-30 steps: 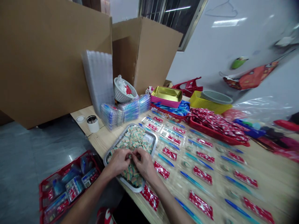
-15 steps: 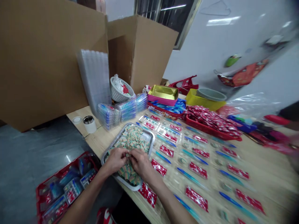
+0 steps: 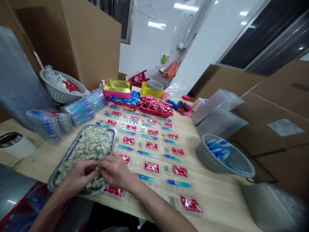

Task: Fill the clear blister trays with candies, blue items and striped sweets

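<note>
Over the near part of a metal tray (image 3: 113, 135), my left hand (image 3: 80, 174) and my right hand (image 3: 116, 169) meet with fingertips pinched close together. What sits between the fingers is hidden. The tray is heaped with small pastel striped pieces (image 3: 93, 141) that look like erasers. To its right, rows of clear plastic packs cover the table, bearing blue pens (image 3: 147, 153) and red dotted packets (image 3: 152, 166). Some packs also hold a small striped piece (image 3: 168, 168). One red packet (image 3: 113, 190) lies partly under my right forearm.
Stacked clear plastic trays (image 3: 79, 111) stand behind at left, near a white cup (image 3: 16, 145). A red tray (image 3: 156, 106) of packets and a pink-and-gold tin (image 3: 117, 88) are at the back. A grey basket (image 3: 224, 154) of pens is at right.
The view has swung to the right, bringing in the grey basket and cardboard boxes there. Both hands stay together over the tray.
</note>
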`<state>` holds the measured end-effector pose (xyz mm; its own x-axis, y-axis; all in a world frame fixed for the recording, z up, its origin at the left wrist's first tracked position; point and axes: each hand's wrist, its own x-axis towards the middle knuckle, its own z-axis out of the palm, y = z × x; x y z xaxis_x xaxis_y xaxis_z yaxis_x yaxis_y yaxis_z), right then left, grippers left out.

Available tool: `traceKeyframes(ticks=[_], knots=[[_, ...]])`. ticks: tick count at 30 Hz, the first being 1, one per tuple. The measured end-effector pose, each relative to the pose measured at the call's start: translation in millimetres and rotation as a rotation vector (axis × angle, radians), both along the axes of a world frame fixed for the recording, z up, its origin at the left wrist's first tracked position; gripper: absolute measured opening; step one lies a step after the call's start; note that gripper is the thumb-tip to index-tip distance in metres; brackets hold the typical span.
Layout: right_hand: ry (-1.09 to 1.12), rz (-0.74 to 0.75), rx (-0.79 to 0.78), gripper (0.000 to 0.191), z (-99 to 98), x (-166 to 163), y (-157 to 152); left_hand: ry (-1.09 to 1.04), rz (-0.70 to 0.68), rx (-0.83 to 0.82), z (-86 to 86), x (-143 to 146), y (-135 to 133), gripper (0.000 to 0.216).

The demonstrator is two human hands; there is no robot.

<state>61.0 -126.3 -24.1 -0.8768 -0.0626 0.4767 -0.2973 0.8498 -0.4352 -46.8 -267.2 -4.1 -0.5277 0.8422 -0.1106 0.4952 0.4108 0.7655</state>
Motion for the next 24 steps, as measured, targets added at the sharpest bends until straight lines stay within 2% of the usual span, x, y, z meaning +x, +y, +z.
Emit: traceKeyframes(ticks=[4, 6, 9, 11, 18, 24], knots=[[-0.184, -0.192, -0.455, 0.006, -2.5, 38, 46, 0.041, -0.047, 0.027, -0.6, 27, 26, 0.031], [-0.326, -0.332, -0.527, 0.006, -8.5, 57, 76, 0.135, -0.086, 0.027, -2.2, 40, 38, 0.026], [-0.461, -0.440, -0.468, 0.008, -20.7, 78, 112, 0.238, -0.186, 0.022, -8.2, 60, 54, 0.015], [-0.475, -0.454, -0.417, 0.011, -28.0, 85, 122, 0.277, -0.263, 0.007, -15.7, 72, 65, 0.013], [-0.456, -0.491, -0.153, 0.020, -36.4, 84, 104, 0.466, -0.519, 0.034, -46.7, 101, 88, 0.021], [-0.427, -0.503, 0.104, 0.017, -45.7, 83, 96, 0.493, -0.574, 0.059, -64.2, 105, 94, 0.038]])
